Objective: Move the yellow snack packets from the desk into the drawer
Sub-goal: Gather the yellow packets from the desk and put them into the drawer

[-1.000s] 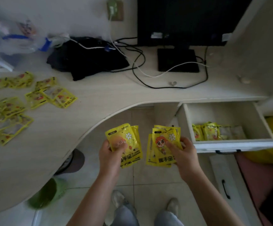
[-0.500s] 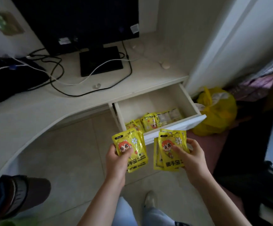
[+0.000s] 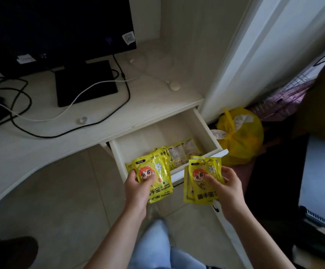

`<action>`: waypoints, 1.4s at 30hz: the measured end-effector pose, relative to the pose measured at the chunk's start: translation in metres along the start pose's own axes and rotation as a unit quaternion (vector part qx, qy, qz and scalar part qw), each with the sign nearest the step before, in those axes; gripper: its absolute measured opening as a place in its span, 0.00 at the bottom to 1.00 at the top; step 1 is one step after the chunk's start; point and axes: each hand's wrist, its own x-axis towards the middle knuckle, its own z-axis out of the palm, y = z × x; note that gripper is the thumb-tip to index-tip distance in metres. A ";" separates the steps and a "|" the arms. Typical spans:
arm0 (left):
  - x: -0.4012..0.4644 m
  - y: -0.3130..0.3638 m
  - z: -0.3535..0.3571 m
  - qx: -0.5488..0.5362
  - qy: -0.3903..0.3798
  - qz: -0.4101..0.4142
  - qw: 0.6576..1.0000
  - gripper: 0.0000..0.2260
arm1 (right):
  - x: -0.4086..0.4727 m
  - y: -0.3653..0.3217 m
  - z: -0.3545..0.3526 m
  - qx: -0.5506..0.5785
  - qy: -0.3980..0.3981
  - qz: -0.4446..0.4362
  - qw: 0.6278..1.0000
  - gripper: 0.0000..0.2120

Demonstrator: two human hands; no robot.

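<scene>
My left hand [image 3: 137, 188] grips a small stack of yellow snack packets [image 3: 153, 171] with a cartoon face, held over the front left corner of the open white drawer [image 3: 206, 129]. My right hand [image 3: 227, 189] holds a second stack of yellow packets [image 3: 200, 175] just in front of the drawer's front panel. Inside the drawer lie several more packets [image 3: 181, 152], some face down. The desk [image 3: 41, 144] top in view carries no packets.
A black monitor [image 3: 56, 26] on its stand [image 3: 86, 82] sits on the desk with black and white cables [image 3: 22, 105]. A knotted yellow bag [image 3: 239, 136] lies on the floor right of the drawer. A white door frame [image 3: 254, 45] rises behind it.
My view has swung right and closer to the drawer; the packets on the left of the desk are out of sight. Both hands with their stacks now reach the drawer's front.
</scene>
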 end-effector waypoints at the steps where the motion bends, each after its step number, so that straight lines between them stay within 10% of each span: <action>1: 0.008 0.003 0.003 0.009 -0.002 -0.002 1.000 0.10 | 0.007 -0.003 0.002 -0.004 0.000 0.001 1.000 0.14; 42: 0.160 -0.043 0.177 0.194 0.087 -0.143 0.967 0.19 | 0.276 0.018 0.054 -0.405 -0.205 0.042 0.890 0.17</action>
